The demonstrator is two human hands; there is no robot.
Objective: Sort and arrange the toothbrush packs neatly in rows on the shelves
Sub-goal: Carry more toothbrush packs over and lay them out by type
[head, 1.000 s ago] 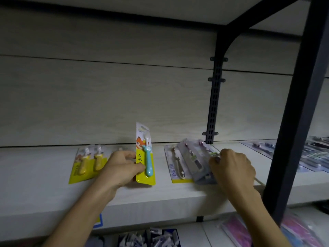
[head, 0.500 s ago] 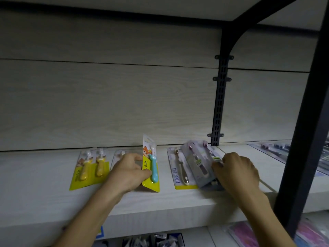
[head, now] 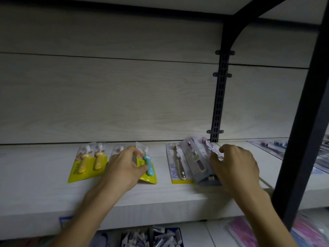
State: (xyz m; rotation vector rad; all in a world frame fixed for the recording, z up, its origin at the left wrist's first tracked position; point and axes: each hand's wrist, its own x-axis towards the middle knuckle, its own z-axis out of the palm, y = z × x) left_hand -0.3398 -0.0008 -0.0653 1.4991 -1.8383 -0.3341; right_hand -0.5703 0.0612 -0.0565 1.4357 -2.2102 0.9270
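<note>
Both hands are at work on the shelf [head: 44, 175]. Left hand [head: 124, 168] pinches the blue-brush pack [head: 146, 168] between thumb and fingers; a second ago that pack stood nearly upright on its lower edge, and now it is tipped well down toward the shelf, though its near corner still looks slightly raised. It sits just right of the twin yellow-brush pack [head: 89, 162], with another pale pack [head: 118, 150] mostly hidden under the hand between them. Right hand [head: 235, 166] has its fingers curled onto the grey multi-brush pack [head: 195, 163], which remains tilted and overlaps the right edge of the JING PAI pack [head: 175, 163]; it has barely shifted over the same second.

By my reading, the left side of the row is nearly settled: the blue-brush pack only needs to be laid flat and squared with its neighbours. The grey multi-brush pack is the untidy one, lying askew across another pack, and likely needs sliding right to get its own place. More packs [head: 274, 147] lie beyond the black upright [head: 302, 122].
</note>
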